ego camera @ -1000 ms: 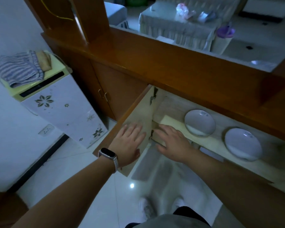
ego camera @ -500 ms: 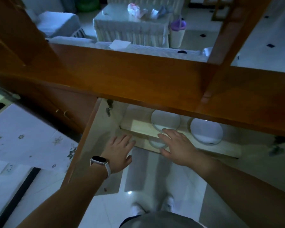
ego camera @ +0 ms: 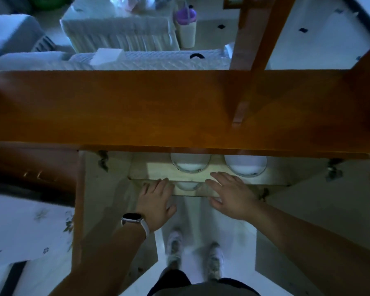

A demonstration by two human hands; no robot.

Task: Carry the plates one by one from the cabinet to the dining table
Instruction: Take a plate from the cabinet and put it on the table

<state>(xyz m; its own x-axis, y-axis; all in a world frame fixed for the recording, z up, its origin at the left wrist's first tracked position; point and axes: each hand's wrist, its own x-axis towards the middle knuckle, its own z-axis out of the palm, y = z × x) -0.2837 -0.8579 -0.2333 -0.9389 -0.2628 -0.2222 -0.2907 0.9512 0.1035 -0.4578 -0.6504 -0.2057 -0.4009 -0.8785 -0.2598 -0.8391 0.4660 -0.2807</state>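
1. Head view looks straight down into an open wooden cabinet [ego camera: 137, 107], with the person standing in front of it.
2. Left grip [ego camera: 156, 201] is wide and empty, palm down, fingers straight and slightly spread. Its fingertips reach the front edge of the shelf [ego camera: 154, 173]; whether they touch it cannot be told.
3. Right grip [ego camera: 231, 195] is also wide and holds nothing. It lies flat, with the fingers over the same shelf edge.
4. First white plate [ego camera: 189, 165] lies on the shelf just ahead of the gap between the two grips, apart from both.
5. Second white plate [ego camera: 245, 166] sits on the shelf just beyond the right grip's fingertips and slightly to its right. The far halves of both plates are hidden under the cabinet top.
6. Lower plate [ego camera: 187, 185] shows as a pale arc directly between the two grips, beneath the shelf edge and mostly hidden.
7. Behind the left grip, a wristwatch [ego camera: 132, 218] is on the wrist.
8. Left door [ego camera: 98, 199] stands open outside the left grip, and the right door [ego camera: 320, 210] stands open outside the right grip.
9. Pale shoes [ego camera: 175, 244] stand on the floor behind both grips.
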